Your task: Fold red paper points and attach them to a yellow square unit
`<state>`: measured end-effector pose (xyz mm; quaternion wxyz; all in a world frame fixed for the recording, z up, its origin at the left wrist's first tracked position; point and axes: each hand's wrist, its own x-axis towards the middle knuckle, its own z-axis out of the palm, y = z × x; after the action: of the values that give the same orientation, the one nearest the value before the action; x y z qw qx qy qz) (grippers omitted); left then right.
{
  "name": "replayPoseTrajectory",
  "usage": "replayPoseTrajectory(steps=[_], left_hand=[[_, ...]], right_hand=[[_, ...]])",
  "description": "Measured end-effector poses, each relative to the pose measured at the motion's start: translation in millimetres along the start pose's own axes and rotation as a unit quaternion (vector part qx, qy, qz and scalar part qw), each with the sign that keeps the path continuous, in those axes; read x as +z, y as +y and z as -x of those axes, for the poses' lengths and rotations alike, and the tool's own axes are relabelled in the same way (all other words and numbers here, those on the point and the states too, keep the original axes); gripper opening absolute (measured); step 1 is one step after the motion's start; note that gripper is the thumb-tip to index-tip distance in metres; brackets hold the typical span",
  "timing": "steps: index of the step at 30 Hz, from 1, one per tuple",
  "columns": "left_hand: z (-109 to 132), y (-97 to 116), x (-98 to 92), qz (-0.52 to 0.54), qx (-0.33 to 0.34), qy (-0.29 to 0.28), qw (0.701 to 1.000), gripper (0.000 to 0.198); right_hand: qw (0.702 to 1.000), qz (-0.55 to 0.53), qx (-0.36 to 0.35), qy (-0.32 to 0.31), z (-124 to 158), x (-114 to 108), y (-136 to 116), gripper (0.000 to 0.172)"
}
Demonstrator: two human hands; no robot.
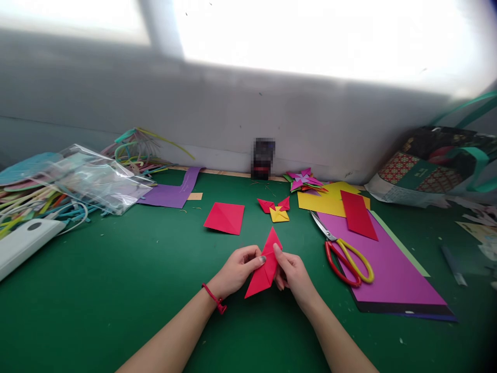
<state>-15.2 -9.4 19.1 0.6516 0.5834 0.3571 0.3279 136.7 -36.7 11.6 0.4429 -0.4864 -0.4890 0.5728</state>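
A folded red paper [264,274], a slanted pointed shape with creases, is held between my two hands above the green table. My left hand [237,267] pinches its left edge, thumb lying on top. On the other side, my right hand [294,274] grips the right edge with its thumb pressed near the upper part; the fingers curl behind the paper and are partly hidden. Just beyond lie a creased red square of paper [227,218] and a small red-and-yellow folded piece [279,214].
Scissors [329,235] with red and yellow handles rest on purple sheets [392,274] at right, near a red strip [359,215] and yellow paper [320,204]. Folded stars [303,178] lie behind. Left are purple paper [165,196], a clear plastic bag [97,176] and a white device [29,241].
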Motion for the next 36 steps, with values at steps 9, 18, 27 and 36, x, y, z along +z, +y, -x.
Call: replayPoseTrajectory(steps=[9, 18, 27, 36], left_hand=[[0.7, 1.2, 1.9, -0.036, -0.001, -0.022, 0.999, 0.026], [2.9, 2.6, 3.8, -0.02, 0.004, -0.029, 0.999, 0.026], [1.2, 2.0, 2.0, 0.027, 0.006, -0.002, 1.0, 0.024], [0.6, 2.8, 0.7, 0.054, -0.004, 0.042, 0.998, 0.025]], right_hand=[[0.997, -0.013, 0.025, 0.067, -2.1, 1.1, 1.5, 0.05], [0.994, -0.055, -0.003, 0.09, -3.5, -0.3, 2.0, 0.047], [0.997, -0.078, -0.004, 0.022, -1.5, 0.7, 1.4, 0.044], [1.0, -0.015, -0.004, 0.007, 1.3, 7.8, -3.3, 0.037]])
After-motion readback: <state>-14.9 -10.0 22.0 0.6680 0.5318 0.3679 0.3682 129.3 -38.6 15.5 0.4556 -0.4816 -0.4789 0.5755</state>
